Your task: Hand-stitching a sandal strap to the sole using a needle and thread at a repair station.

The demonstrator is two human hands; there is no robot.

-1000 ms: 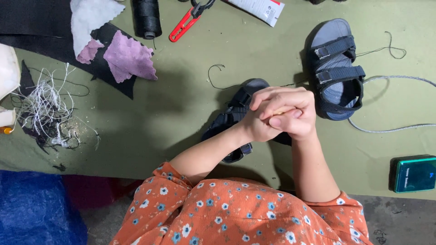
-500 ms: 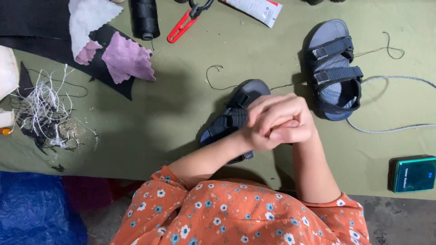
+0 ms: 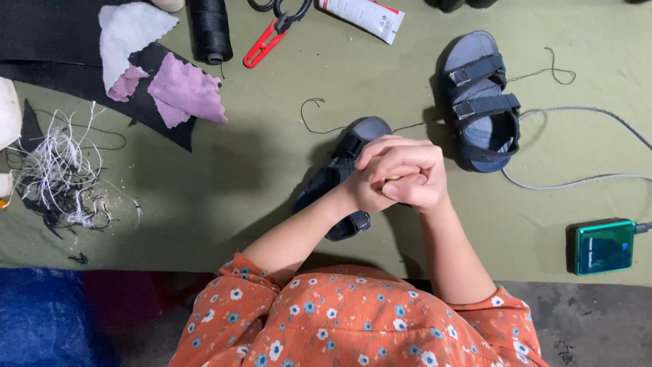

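Your left hand [image 3: 380,187] and right hand [image 3: 418,178] are clasped together, fingers interlocked, holding nothing, above the dark grey strapped sandal [image 3: 339,177]; its matching sandal [image 3: 482,102] lies nearby.

Both hands are locked together near the frame's centre, fingers interlaced. The left hand [image 3: 377,183] comes in from seven o'clock, its forearm bare and angled up toward one o'clock. The right hand [image 3: 421,178] wraps over it, its forearm rising almost straight from six o'clock. Wrists bent, elbows tucked low.
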